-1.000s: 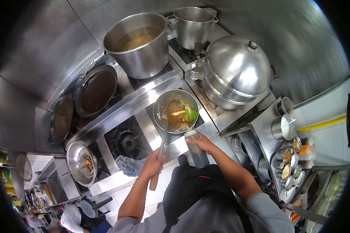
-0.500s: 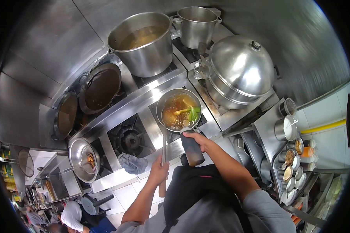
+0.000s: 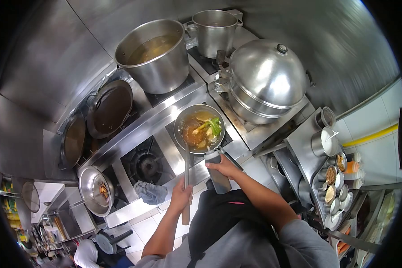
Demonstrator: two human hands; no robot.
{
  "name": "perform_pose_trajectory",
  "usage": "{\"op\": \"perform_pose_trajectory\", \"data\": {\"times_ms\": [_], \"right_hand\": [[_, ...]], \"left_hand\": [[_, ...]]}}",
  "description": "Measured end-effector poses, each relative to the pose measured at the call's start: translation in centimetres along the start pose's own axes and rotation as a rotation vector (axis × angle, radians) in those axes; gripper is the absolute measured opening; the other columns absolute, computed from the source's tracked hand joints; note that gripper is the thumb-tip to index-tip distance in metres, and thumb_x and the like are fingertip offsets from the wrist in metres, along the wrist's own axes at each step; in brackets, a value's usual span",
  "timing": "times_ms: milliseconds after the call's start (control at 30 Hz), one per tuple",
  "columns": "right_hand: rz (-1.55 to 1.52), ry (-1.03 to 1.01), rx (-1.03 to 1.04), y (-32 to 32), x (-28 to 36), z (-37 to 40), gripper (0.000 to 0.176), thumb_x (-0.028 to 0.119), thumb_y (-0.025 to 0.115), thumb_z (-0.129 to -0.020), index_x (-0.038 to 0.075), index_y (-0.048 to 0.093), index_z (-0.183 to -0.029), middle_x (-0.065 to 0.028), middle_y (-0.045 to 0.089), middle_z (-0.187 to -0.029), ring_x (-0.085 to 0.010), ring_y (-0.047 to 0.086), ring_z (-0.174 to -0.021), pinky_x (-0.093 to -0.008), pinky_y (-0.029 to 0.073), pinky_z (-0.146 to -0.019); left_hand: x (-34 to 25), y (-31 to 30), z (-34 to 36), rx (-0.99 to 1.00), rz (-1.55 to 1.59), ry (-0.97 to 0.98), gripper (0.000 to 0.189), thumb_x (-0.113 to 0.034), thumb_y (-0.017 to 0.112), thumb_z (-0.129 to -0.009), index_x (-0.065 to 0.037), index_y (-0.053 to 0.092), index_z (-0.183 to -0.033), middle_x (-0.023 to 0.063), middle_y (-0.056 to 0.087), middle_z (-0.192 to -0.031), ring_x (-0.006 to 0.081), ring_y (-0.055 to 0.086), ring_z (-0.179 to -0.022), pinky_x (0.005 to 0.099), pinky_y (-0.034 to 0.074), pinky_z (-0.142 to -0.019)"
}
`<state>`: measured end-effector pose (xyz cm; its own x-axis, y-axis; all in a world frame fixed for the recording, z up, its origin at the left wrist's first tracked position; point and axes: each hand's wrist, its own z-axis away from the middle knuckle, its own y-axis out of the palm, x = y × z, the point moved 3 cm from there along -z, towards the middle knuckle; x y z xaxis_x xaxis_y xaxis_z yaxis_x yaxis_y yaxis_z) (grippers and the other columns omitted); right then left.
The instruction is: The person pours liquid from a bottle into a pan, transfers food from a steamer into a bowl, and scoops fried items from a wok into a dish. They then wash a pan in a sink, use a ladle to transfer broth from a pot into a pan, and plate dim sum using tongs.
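Observation:
On the front burner sits a round metal pan (image 3: 177,130) of brown broth with green leafy stalks and pale pieces in it. My left hand (image 3: 182,198) is wrapped round a long-handled utensil (image 3: 187,167) with a metal shaft and wooden end; its head is hidden in the broth. My right hand (image 3: 225,167) grips a squeeze bottle (image 3: 219,179) of dark liquid with a grey top. The bottle leans toward the pan, its nozzle close to the near rim. Behind the right hand a dark handle partly shows.
A bare burner (image 3: 148,164) and a crumpled grey cloth (image 3: 151,192) lie left of the pan. A large stockpot (image 3: 165,67) and a domed steamer (image 3: 268,80) stand behind. Seasoning bowls (image 3: 330,174) crowd the right shelf. A person (image 3: 88,254) is at lower left.
The squeeze bottle has tilted and drawn back slightly, so its nozzle now shows at the pan's near rim. The stalks have shifted in the broth. The whole view has moved a little.

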<state>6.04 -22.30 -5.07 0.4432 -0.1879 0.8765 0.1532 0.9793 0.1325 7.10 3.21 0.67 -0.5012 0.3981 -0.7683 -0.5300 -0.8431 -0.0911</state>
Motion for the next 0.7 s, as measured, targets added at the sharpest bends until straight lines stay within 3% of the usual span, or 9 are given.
{"op": "perform_pose_trajectory", "data": {"times_ms": [33, 133, 267, 400, 600, 700], "right_hand": [[0.092, -0.052, -0.049, -0.4, -0.2, 0.4, 0.078, 0.041, 0.088, -0.077, 0.002, 0.054, -0.136, -0.0135, 0.066, -0.124, -0.023, 0.063, -0.114, -0.0388, 0.05, -0.099], [0.26, -0.155, -0.121, -1.1, -0.3, 2.0, 0.09, 0.042, 0.09, -0.075, 0.001, 0.047, -0.142, -0.0158, 0.063, -0.129, -0.0262, 0.061, -0.12, -0.039, 0.046, -0.106], [0.254, -0.121, -0.128, -2.1, 0.0, 3.8, 0.094, 0.042, 0.09, -0.074, -0.002, 0.045, -0.143, -0.0191, 0.061, -0.132, -0.027, 0.061, -0.121, -0.0393, 0.047, -0.105], [0.203, -0.1, -0.147, -2.7, -1.6, 4.0, 0.087, 0.039, 0.091, -0.075, -0.001, 0.047, -0.139, -0.0161, 0.063, -0.127, -0.0241, 0.062, -0.116, -0.0376, 0.049, -0.102], [0.114, -0.054, -0.212, -3.3, -1.2, 5.6, 0.078, 0.035, 0.091, -0.075, 0.001, 0.051, -0.133, -0.0136, 0.065, -0.12, -0.022, 0.064, -0.111, -0.0362, 0.05, -0.098], [0.145, -0.057, -0.237, -4.0, -2.5, 5.6, 0.075, 0.035, 0.09, -0.076, 0.001, 0.053, -0.131, -0.0131, 0.066, -0.119, -0.0211, 0.064, -0.11, -0.0361, 0.05, -0.097]], "left_hand": [[-0.3, -0.1, 0.1, 0.043, 0.041, -0.039, 0.067, -0.012, 0.064, -0.094, -0.009, 0.039, -0.156, 0.0094, 0.063, -0.079, 0.0177, 0.06, -0.057, 0.0346, 0.053, -0.054], [0.0, -1.4, -1.3, -0.288, -0.63, 0.447, 0.068, -0.012, 0.065, -0.092, -0.01, 0.04, -0.155, 0.0215, 0.071, -0.09, 0.0331, 0.07, -0.071, 0.0428, 0.057, -0.069], [-4.5, -2.4, -2.3, -0.344, -0.773, 0.264, 0.069, -0.013, 0.064, -0.089, -0.011, 0.041, -0.154, 0.0336, 0.068, -0.103, 0.0508, 0.067, -0.095, 0.0551, 0.053, -0.086], [-5.6, -2.9, -5.3, -0.273, -0.91, 0.366, 0.072, -0.014, 0.066, -0.089, -0.014, 0.039, -0.156, 0.0291, 0.07, -0.103, 0.0484, 0.068, -0.095, 0.0547, 0.053, -0.087], [-5.0, -1.1, -5.0, -0.184, -1.114, 0.459, 0.071, -0.014, 0.066, -0.088, -0.018, 0.042, -0.155, 0.0219, 0.07, -0.095, 0.0424, 0.069, -0.084, 0.0534, 0.055, -0.077], [-4.4, -1.0, -3.6, -0.15, -1.253, 0.433, 0.068, -0.009, 0.06, -0.09, -0.02, 0.042, -0.154, 0.0175, 0.067, -0.092, 0.0375, 0.069, -0.08, 0.0514, 0.056, -0.072]]}}
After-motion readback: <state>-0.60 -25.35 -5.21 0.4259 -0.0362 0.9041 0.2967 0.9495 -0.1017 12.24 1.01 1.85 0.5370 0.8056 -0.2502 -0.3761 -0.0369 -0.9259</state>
